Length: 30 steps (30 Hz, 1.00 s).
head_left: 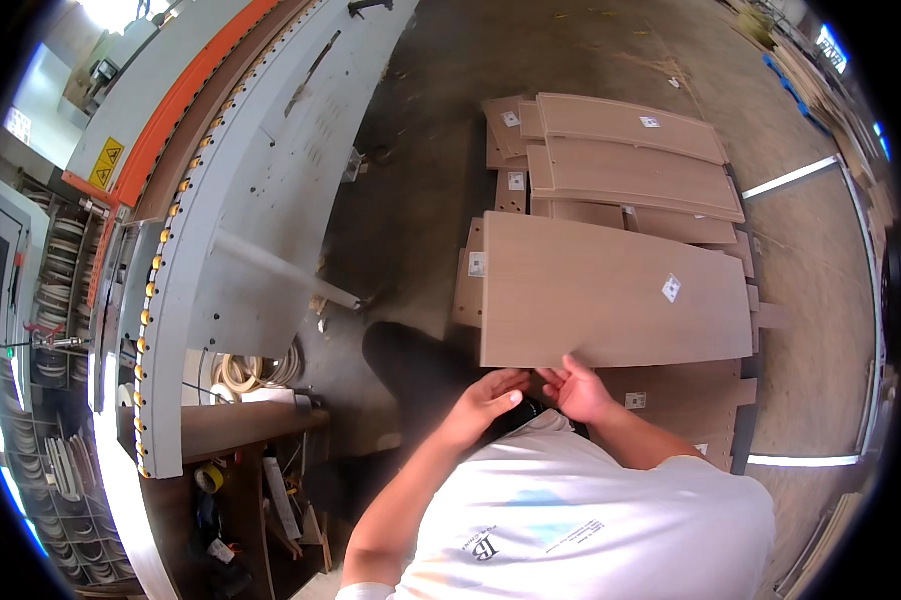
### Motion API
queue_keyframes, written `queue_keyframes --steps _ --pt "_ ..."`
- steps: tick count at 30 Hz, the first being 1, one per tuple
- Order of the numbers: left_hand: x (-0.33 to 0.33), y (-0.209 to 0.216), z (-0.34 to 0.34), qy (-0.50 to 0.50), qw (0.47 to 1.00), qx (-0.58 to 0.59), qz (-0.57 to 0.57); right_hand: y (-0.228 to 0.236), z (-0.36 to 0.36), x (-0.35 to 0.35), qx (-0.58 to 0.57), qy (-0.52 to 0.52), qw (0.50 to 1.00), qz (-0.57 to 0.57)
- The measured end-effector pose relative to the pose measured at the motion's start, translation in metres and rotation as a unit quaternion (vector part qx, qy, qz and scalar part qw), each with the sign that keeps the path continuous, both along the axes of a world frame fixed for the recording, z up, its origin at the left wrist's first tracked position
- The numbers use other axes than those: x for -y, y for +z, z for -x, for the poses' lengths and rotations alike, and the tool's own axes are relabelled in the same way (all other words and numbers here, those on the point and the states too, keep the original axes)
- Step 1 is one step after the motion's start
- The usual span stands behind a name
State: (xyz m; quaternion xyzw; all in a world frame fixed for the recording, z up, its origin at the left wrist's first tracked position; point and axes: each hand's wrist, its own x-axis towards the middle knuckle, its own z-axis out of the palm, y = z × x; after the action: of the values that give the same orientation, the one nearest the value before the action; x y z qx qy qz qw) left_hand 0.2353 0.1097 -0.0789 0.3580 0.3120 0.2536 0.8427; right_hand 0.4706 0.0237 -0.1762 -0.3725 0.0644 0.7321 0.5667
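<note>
A large light-brown board (610, 290) with a white label (671, 289) lies on top of the nearest stack, its near long edge just in front of me. My right hand (578, 393) is at that edge, fingers loosely spread, with one fingertip overlapping the board's side; whether it touches cannot be told. Beside it, my left hand (488, 402) is held before my waist with its fingers stretched toward the right hand. Nothing shows in either hand, and a small gap separates them.
Stacked brown boards (630, 165) lie beyond, and more boards (670, 400) sit at my right. A long grey machine (270, 190) with an orange strip and a roller-lined edge runs along the left. Coiled edging (255, 370) and a wooden shelf (250, 430) stand below it.
</note>
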Motion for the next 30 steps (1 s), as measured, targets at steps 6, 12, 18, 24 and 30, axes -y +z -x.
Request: queue_keyframes --steps 6,12,18,24,30 --pt "-0.010 -0.044 -0.018 0.080 0.980 0.061 0.174 -0.005 0.025 -0.005 0.013 0.152 0.986 -0.061" --pt "0.007 -0.034 0.012 0.207 0.969 0.052 0.121 -0.031 -0.054 0.052 -0.138 -0.074 0.985 -0.078" --pt "0.024 -0.029 0.071 0.323 0.943 0.056 0.051 -0.111 -0.237 0.158 0.130 -0.307 0.940 -0.064" --pt "0.052 -0.027 0.154 0.420 0.907 0.013 -0.016 -0.046 -0.145 0.088 0.131 -0.277 0.951 -0.035" --pt "0.062 0.059 0.239 0.565 0.809 0.061 -0.151 0.019 -0.070 -0.007 0.062 -0.106 0.976 -0.178"
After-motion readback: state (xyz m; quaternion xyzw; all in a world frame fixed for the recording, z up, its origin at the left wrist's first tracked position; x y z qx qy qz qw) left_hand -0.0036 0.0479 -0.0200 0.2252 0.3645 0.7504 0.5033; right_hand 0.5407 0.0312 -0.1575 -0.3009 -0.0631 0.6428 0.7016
